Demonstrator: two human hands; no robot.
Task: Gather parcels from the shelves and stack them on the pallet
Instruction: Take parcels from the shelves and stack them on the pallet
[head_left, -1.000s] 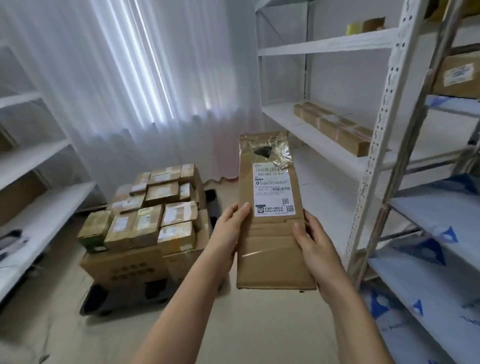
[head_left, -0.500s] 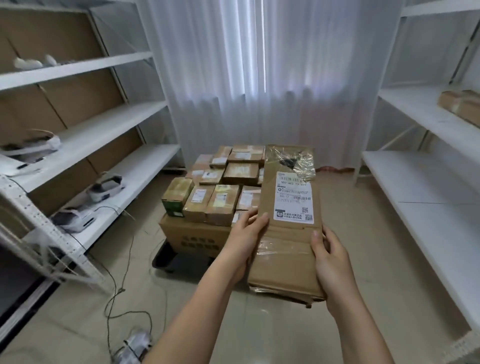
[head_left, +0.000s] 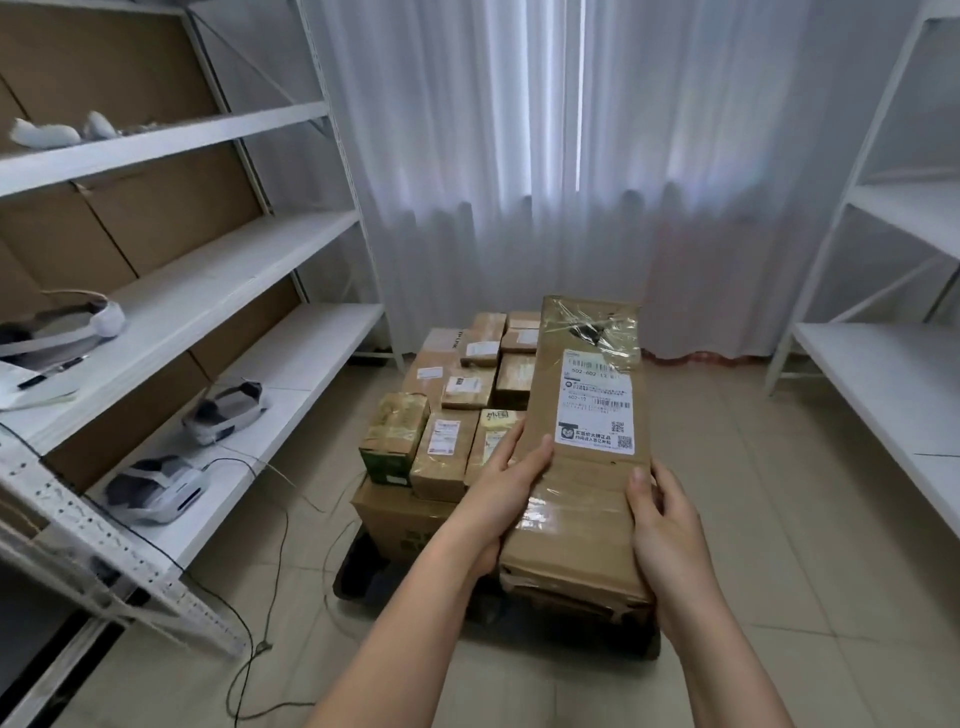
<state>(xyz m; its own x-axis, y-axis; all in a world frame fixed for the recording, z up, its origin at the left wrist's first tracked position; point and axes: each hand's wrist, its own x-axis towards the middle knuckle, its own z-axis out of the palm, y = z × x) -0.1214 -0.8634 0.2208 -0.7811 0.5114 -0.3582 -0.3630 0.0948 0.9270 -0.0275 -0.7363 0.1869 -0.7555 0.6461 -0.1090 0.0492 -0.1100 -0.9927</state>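
Observation:
I hold a long flat brown cardboard parcel with a white shipping label and shiny tape, lengthwise in front of me. My left hand grips its left edge and my right hand grips its right edge. Below and behind it, a black pallet on the floor carries a large brown carton topped with several small taped parcels. The held parcel hides the pallet's right part.
White metal shelving runs along the left, bearing white headsets with cables trailing onto the tiled floor. Another white shelf unit stands on the right. White curtains hang behind the pallet.
My view has swung left from the right-hand shelves toward the pallet, and I have moved closer to it. The parcel stays held in both hands, now over the stack's right side.

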